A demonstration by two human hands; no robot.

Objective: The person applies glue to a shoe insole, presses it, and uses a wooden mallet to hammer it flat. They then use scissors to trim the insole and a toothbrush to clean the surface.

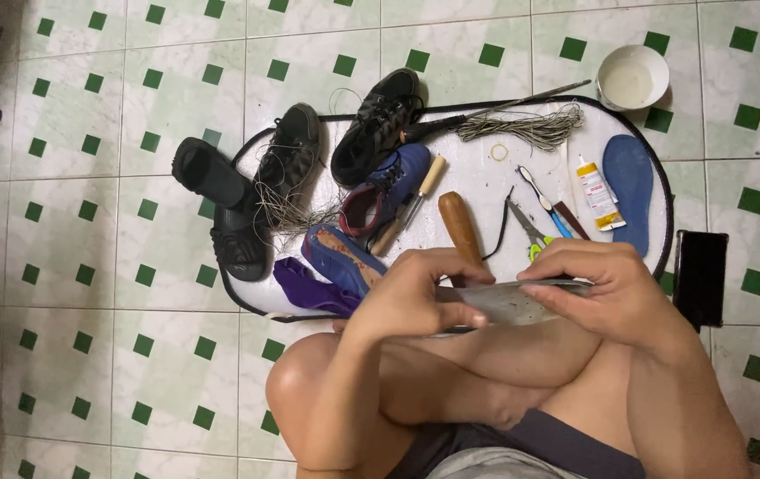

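While pinched between both hands above crossed bare legs, grey flat insole held level, edge toward the camera; left hand closed on its near end, thumb under and fingers curled over the top; right hand clamped on the far end, fingertips pressed to the upper rim. Just beyond the knuckles, on an oval white board edged in black: brown wooden handle lying close to the left hand; small snips with yellow-green grips near the right hand; beside these, a thin tool with a blue grip and a tube of glue, white with red and yellow. Further out at the board's right end, blue insole lying flat; coil of grey cord and a small ring toward the far edge; long dark awl laid across it. To the left, blue shoe tilted against a worn blue sole over purple cloth; awl with pale wooden handle against the blue shoe; two black shoes and black sandals at the board's left rim. Off the board, on green-and-white floor tiles: white bowl at top right; dark phone beside the right wrist.
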